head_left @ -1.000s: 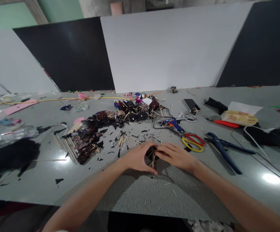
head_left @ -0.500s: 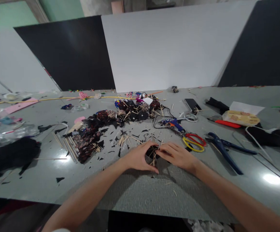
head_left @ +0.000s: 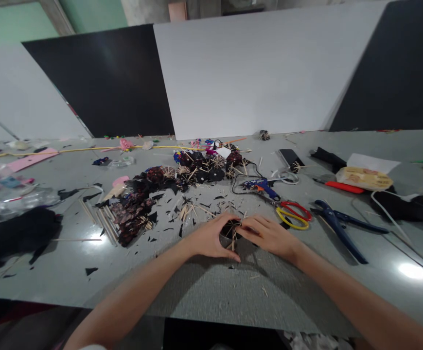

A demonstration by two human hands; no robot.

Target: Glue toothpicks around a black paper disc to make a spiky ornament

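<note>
Left hand point(head_left: 211, 239) curls around the dark disc with radiating sticks point(head_left: 229, 230), holding it between thumb and fingers. Right hand point(head_left: 268, 236) has fingertips at its right side; can't tell if they pinch. Disc sits between both hands, near-middle of the grey table point(head_left: 211, 296). Glue gun point(head_left: 264, 187) and red-yellow-handled scissors point(head_left: 289, 213) lie beyond the right hand.

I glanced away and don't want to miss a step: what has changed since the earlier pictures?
Nothing visibly, beyond a very slight shift of the whole view. No grip visibly taken or released: the left hand and right hand stay at the black piece with sticks. The glue gun and blue-handled tool lie as before.
</note>
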